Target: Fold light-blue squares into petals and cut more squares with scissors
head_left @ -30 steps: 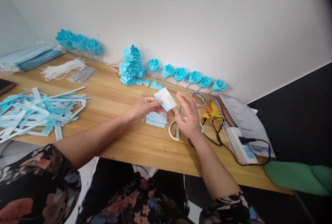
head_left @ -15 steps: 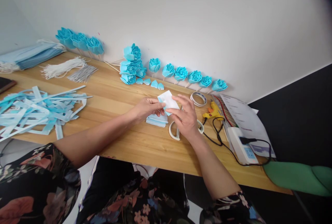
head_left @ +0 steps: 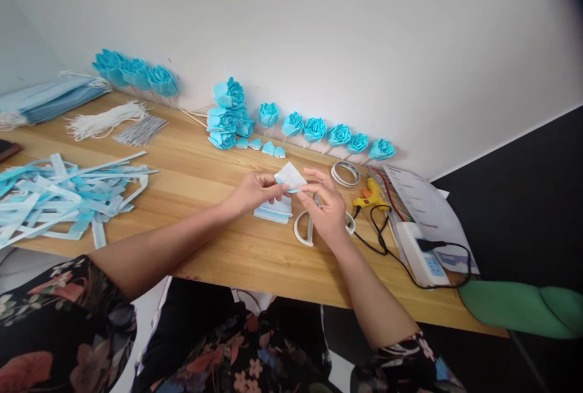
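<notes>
left hand (head_left: 260,189) pinching the left side of a small white-and-blue square (head_left: 290,175), thumb on top; right hand (head_left: 330,206) gripping its right corner between thumb and finger, outer fingers raised; piece held above the table (head_left: 246,250), near a stack of squares (head_left: 272,212); blue along the lower edge, likely a fold being shaped; for a clean crease, best to press evenly from both ends, clear of the white-handled scissors (head_left: 311,230) below

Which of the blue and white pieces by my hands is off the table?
The piece held up by your left hand and right hand, white face showing above a blue lower edge; the stacked pieces below lie on the table.
</notes>
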{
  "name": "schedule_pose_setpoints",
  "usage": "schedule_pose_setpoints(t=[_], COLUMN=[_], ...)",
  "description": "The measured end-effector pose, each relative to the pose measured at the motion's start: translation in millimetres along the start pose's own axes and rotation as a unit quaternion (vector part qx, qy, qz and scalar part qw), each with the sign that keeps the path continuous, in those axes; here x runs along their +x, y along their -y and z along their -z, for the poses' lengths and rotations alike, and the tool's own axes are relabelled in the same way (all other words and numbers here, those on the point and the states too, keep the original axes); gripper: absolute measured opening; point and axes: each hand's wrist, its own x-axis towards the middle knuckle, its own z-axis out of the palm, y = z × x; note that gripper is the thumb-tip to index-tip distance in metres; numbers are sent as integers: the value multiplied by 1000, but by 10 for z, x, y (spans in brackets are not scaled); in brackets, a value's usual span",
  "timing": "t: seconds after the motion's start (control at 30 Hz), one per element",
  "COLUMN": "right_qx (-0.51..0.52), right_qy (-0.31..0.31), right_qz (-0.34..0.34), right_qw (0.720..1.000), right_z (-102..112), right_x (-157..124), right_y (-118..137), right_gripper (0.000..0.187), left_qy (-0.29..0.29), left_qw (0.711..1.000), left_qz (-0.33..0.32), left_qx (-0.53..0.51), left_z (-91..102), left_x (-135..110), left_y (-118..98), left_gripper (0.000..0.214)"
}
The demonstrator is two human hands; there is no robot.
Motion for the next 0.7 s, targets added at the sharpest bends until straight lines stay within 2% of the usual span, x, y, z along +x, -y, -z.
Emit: schedule_pose_setpoints(t=[0.2, 0.33, 0.4, 0.53, 0.7], right_qx=[120, 152, 172, 215, 251], right_qy=[1, 8, 5, 3, 30], right_qz=[-98, -170, -181, -182, -183], right_qw=[988, 974, 968, 959, 950], right_z=[-42, -60, -67, -87, -109], right_x=[-20, -29, -26, -18, -40], right_y=[-40, -49, -43, -27, -28], right_gripper=[10, 16, 20, 40, 49], left_qy=[25, 32, 32, 36, 24], left_qw=[1000, 999, 999, 998, 998], left_qz=[5, 6, 1, -15, -33], left_qx=[9, 27, 38, 47, 38], left_z=[-8, -5, -8, -25, -28], left_x=[-22, -27, -32, -38, -11], left_y=[-45, -47, -43, -9, 25], left_gripper=[25, 28, 30, 31, 32])
